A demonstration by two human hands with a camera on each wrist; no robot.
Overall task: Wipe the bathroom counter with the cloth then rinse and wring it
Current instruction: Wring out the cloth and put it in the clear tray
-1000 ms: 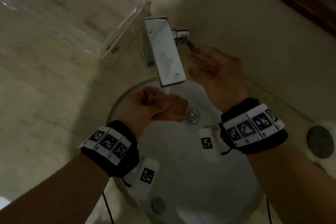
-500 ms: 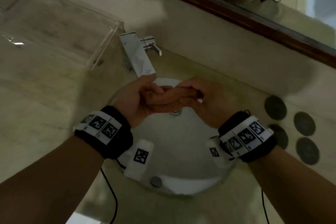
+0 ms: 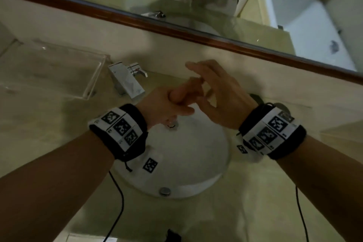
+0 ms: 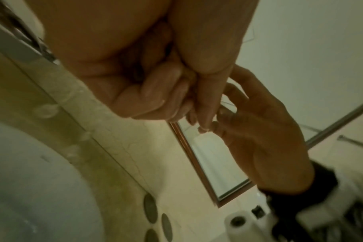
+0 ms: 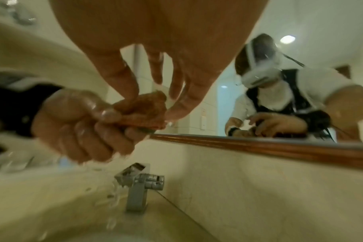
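From the head view, the left hand (image 3: pixel 165 102) is fisted around a rolled orange cloth (image 3: pixel 184 92) above the far rim of the sink (image 3: pixel 196 163), and the right hand (image 3: pixel 222 94) meets the cloth's free end with fingers spread and loosely bent. The tap (image 3: pixel 127 80) stands behind the left hand, a clear tray (image 3: pixel 59 70) lies left of it on the counter (image 3: pixel 39 133), and a mirror (image 3: pixel 216 15) runs along the wall. The left wrist view, blurred, shows the left fingers (image 4: pixel 155 98) curled tight; the cloth is hard to make out there. From the right wrist view, the wet left hand (image 5: pixel 77 126) grips the cloth (image 5: pixel 143 111), and the right thumb and fingertips (image 5: pixel 176 108) pinch its end while water falls beside the tap (image 5: pixel 139 185).
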